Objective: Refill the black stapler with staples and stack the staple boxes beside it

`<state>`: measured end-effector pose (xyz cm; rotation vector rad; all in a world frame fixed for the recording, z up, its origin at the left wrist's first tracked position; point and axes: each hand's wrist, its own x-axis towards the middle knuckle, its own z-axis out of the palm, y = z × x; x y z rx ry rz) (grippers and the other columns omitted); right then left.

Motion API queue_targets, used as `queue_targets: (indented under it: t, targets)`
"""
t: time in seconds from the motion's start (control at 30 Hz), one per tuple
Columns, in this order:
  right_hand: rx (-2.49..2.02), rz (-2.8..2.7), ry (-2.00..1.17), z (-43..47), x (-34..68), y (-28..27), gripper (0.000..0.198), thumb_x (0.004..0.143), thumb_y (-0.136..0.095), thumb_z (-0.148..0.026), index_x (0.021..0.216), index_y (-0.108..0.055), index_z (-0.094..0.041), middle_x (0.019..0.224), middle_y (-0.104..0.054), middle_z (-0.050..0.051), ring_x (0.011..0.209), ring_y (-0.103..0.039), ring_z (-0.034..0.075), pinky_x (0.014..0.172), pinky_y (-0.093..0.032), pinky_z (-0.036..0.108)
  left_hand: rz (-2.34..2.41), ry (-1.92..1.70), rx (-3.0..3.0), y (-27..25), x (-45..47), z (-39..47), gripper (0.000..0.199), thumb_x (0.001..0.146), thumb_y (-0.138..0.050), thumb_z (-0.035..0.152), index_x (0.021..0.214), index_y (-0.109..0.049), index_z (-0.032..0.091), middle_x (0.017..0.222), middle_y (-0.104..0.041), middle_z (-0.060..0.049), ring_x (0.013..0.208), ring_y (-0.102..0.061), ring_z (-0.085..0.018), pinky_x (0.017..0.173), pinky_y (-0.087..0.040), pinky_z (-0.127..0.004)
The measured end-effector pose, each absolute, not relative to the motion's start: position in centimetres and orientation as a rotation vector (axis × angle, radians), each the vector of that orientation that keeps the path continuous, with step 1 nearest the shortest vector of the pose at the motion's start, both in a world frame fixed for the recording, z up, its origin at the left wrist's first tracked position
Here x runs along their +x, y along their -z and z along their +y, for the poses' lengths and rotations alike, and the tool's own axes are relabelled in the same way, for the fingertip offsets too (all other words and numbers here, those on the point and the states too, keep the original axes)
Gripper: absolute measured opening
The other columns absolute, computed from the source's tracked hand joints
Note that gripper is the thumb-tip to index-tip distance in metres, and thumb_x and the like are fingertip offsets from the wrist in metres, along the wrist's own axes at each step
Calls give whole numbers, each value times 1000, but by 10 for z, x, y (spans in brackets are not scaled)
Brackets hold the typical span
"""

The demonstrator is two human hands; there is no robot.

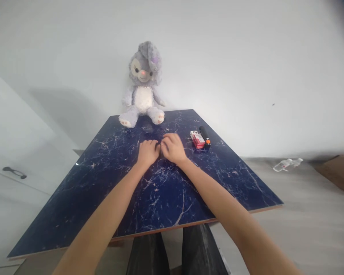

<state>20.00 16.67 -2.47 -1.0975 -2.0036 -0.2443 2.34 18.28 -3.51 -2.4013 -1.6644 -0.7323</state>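
Both of my hands are over the middle of the dark blue marbled table [103, 183], side by side with thumbs almost meeting. My left hand [148, 152] is closed, its fingers curled. Close against it, my right hand [173, 148] has bent fingers, slightly blurred. A small dark patch shows between the fingertips; whether it is a held thing or shadow is unclear. Beyond the hands, a grey plush rabbit [143, 97] with a white belly sits upright against the wall. To the right lie a red and white small box [197, 139] and a black cylindrical item with an orange spot [204, 136].
A pale wall [232, 68] rises behind the table. White cabinet doors with a dark handle [14, 172] stand at the left. On the floor at the right are a clear plastic bottle [283, 165] and a brown cardboard box [336, 172].
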Motion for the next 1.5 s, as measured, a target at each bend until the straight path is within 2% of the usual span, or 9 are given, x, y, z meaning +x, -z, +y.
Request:
queue_targets:
  t: [0.13, 0.23, 0.43, 0.7, 0.87, 1.03, 1.23, 1.37, 1.5]
  targets:
    - [-1345, -2256, 91, 177, 171, 31, 24, 99, -39, -26, 108, -61, -20, 101, -69, 8, 91, -61, 22, 82, -44, 31, -1711, 628, -2436, 39, 27, 182, 28, 96, -48, 26, 114, -67, 20, 120, -68, -11, 110, -57, -30, 94, -42, -43]
    - [-1498, -2252, 40, 184, 175, 36, 24, 98, -40, -25, 108, -61, -20, 103, -70, 8, 88, -63, 22, 76, -43, 30, -1695, 628, -2469, 41, 26, 185, 36, 100, -41, 30, 127, -62, 19, 124, -67, -11, 111, -56, -29, 96, -42, -43]
    - [-1432, -2307, -4, 191, 184, 43, 21, 95, -45, -19, 101, -65, -19, 101, -69, 8, 92, -61, 21, 81, -42, 30, -1632, 582, -2506, 44, 23, 185, 36, 100, -39, 30, 120, -67, 21, 124, -65, -10, 113, -53, -30, 97, -41, -44]
    - [-1339, -2308, -37, 182, 190, 45, 23, 94, -47, -18, 102, -68, -16, 99, -67, 9, 92, -57, 21, 93, -40, 34, -1630, 620, -2529, 47, 24, 186, 34, 97, -45, 33, 119, -69, 21, 128, -63, -11, 116, -51, -31, 100, -41, -46]
    - [-1322, -2214, -208, 180, 193, 42, 38, 89, -52, -15, 127, -58, -16, 90, -69, 5, 89, -61, 20, 87, -44, 30, -1630, 618, -2541, 46, 23, 185, 36, 97, -45, 32, 121, -68, 19, 129, -63, -12, 118, -50, -31, 102, -39, -46]
    - [-1264, -2212, -248, 180, 195, 42, 31, 88, -52, -16, 117, -64, -19, 94, -70, 4, 86, -63, 18, 84, -45, 29, -1638, 598, -2540, 45, 24, 184, 36, 97, -45, 32, 122, -68, 19, 130, -62, -12, 118, -50, -32, 101, -41, -46]
    - [-1328, -2125, -335, 181, 195, 42, 50, 88, -55, -16, 138, -49, -15, 88, -72, 3, 85, -66, 19, 85, -47, 29, -1653, 610, -2521, 48, 24, 184, 36, 97, -47, 34, 123, -68, 20, 133, -62, -11, 121, -50, -32, 103, -40, -46]
    - [-1315, -2130, -341, 182, 195, 43, 44, 88, -55, -16, 133, -54, -16, 87, -71, 2, 84, -65, 18, 85, -47, 29, -1637, 619, -2535, 49, 22, 183, 38, 97, -47, 34, 125, -67, 18, 136, -60, -12, 123, -50, -31, 105, -40, -45]
    - [-1300, -2192, -275, 183, 195, 44, 30, 90, -54, -17, 117, -66, -19, 92, -69, 4, 86, -62, 17, 87, -46, 28, -1630, 608, -2536, 50, 21, 182, 37, 98, -45, 33, 125, -67, 19, 136, -60, -11, 124, -50, -30, 106, -40, -44]
